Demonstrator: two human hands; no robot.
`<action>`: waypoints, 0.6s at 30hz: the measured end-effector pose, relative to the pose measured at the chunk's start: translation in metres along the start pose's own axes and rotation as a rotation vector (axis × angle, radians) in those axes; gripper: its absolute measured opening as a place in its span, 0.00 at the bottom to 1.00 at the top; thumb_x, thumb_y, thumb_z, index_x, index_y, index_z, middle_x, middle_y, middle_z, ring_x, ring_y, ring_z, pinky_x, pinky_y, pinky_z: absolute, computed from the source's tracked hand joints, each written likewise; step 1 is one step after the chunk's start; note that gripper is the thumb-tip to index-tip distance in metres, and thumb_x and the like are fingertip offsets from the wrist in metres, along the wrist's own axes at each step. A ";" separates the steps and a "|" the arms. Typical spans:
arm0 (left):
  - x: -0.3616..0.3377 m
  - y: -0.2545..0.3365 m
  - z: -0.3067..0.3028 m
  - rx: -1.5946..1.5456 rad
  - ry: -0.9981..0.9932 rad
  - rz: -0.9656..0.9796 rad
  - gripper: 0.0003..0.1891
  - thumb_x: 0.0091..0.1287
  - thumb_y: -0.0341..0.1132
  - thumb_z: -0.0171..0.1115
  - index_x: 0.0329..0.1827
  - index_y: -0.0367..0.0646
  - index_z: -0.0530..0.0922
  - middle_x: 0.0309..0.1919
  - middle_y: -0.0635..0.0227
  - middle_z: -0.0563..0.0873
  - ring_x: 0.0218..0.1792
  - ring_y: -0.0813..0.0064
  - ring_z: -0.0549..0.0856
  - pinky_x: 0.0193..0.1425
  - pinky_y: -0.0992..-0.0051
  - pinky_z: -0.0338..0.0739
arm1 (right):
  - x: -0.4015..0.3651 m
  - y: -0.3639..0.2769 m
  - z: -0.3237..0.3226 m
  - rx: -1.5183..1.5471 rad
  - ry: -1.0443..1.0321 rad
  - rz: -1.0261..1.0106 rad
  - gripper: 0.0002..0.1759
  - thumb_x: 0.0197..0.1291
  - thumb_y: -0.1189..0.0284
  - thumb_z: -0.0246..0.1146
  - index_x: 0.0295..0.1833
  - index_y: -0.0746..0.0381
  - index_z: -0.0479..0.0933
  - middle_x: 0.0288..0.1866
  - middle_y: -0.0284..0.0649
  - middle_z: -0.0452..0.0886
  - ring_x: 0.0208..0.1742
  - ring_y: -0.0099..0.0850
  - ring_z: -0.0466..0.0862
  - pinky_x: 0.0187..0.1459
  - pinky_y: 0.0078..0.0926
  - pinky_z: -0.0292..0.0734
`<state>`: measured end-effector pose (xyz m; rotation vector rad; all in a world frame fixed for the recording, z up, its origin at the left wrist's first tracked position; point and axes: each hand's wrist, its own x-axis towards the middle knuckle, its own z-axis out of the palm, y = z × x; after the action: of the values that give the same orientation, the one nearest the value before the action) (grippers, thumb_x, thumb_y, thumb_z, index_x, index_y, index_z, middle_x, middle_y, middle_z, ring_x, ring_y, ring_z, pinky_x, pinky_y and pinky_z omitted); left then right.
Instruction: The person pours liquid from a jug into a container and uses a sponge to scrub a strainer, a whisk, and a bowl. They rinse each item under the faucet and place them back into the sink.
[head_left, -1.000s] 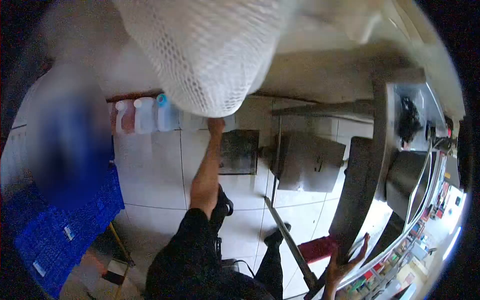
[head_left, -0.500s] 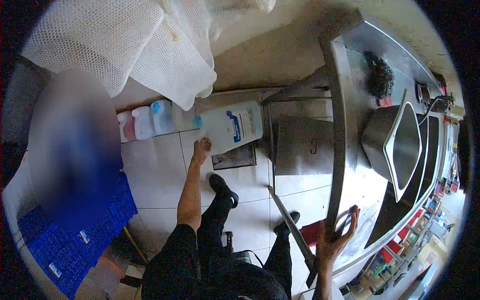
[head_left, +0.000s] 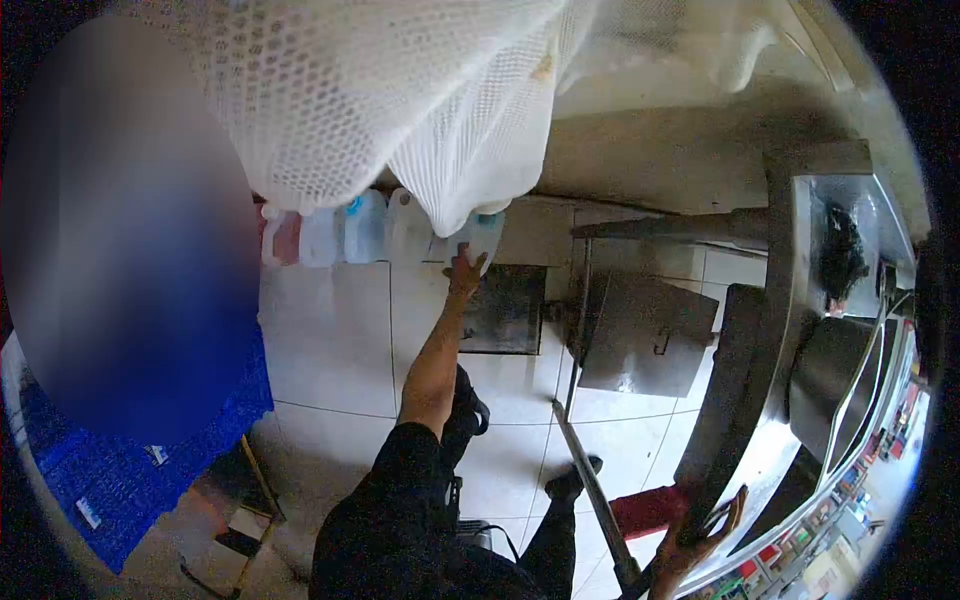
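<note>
My left hand (head_left: 465,272) reaches down to a translucent white plastic jug (head_left: 482,238) with a teal cap, by the wall. Its fingers are closed against the jug's near side, and hanging white mesh fabric (head_left: 470,150) hides part of the jug. At the lower right, my right hand (head_left: 690,552) rests on the edge of a stainless steel worktop (head_left: 770,465), fingers stretched out and holding nothing. Several other jugs stand in a row to the left, among them one with a blue cap (head_left: 365,228) and one with reddish contents (head_left: 281,236).
A dark floor grate (head_left: 505,310) lies just below my left hand. Under the worktop sit a metal box (head_left: 650,335) and the table's leg bars (head_left: 590,470). A metal basin (head_left: 835,385) stands on top. Blue woven fabric (head_left: 130,490) is at lower left.
The jug has gone from lying tilted with its label showing to standing by the wall beside the other jugs. My left hand moved with it. My right hand stays at the worktop edge.
</note>
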<state>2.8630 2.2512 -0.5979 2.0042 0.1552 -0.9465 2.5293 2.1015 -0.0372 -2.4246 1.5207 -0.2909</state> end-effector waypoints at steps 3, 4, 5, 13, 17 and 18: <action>0.005 0.025 -0.027 -0.025 0.061 0.211 0.34 0.60 0.51 0.54 0.64 0.39 0.59 0.63 0.47 0.59 0.61 0.45 0.62 0.59 0.46 0.55 | -0.002 0.008 0.003 0.039 0.039 -0.079 0.39 0.51 0.70 0.64 0.66 0.65 0.52 0.67 0.51 0.55 0.69 0.46 0.53 0.67 0.47 0.44; -0.001 0.034 -0.045 0.085 0.163 0.289 0.34 0.60 0.51 0.55 0.64 0.38 0.59 0.62 0.46 0.60 0.61 0.45 0.61 0.60 0.48 0.54 | 0.000 0.003 0.002 0.008 0.039 -0.089 0.39 0.51 0.71 0.64 0.66 0.64 0.51 0.68 0.51 0.54 0.69 0.46 0.53 0.67 0.47 0.43; -0.009 0.042 -0.065 0.212 0.280 0.343 0.35 0.59 0.51 0.55 0.63 0.37 0.59 0.61 0.45 0.60 0.61 0.45 0.61 0.61 0.49 0.54 | -0.001 0.008 0.001 0.002 0.036 -0.104 0.39 0.51 0.71 0.64 0.65 0.64 0.52 0.68 0.51 0.54 0.69 0.46 0.54 0.67 0.47 0.44; 0.041 -0.024 -0.206 0.372 0.544 0.308 0.32 0.57 0.49 0.58 0.57 0.34 0.63 0.55 0.46 0.66 0.55 0.48 0.65 0.57 0.53 0.58 | 0.011 0.020 -0.011 -0.106 -0.018 -0.194 0.45 0.43 0.74 0.67 0.66 0.59 0.50 0.63 0.56 0.59 0.62 0.51 0.62 0.59 0.46 0.59; 0.055 -0.039 -0.225 0.106 0.371 0.075 0.30 0.55 0.48 0.60 0.53 0.33 0.65 0.51 0.47 0.69 0.51 0.50 0.68 0.53 0.54 0.61 | 0.005 0.017 -0.028 -0.192 -0.120 -0.142 0.41 0.49 0.63 0.64 0.66 0.56 0.50 0.68 0.51 0.53 0.68 0.49 0.54 0.64 0.50 0.53; 0.053 -0.043 -0.228 0.054 0.339 0.044 0.30 0.55 0.47 0.60 0.52 0.32 0.66 0.50 0.47 0.69 0.50 0.50 0.69 0.52 0.54 0.62 | 0.005 0.017 -0.027 -0.188 -0.102 -0.132 0.41 0.49 0.63 0.64 0.66 0.56 0.50 0.68 0.51 0.53 0.68 0.49 0.54 0.64 0.50 0.53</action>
<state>3.0095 2.4385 -0.5909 2.1972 0.2736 -0.5823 2.5087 2.0869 -0.0175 -2.6456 1.4049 -0.0503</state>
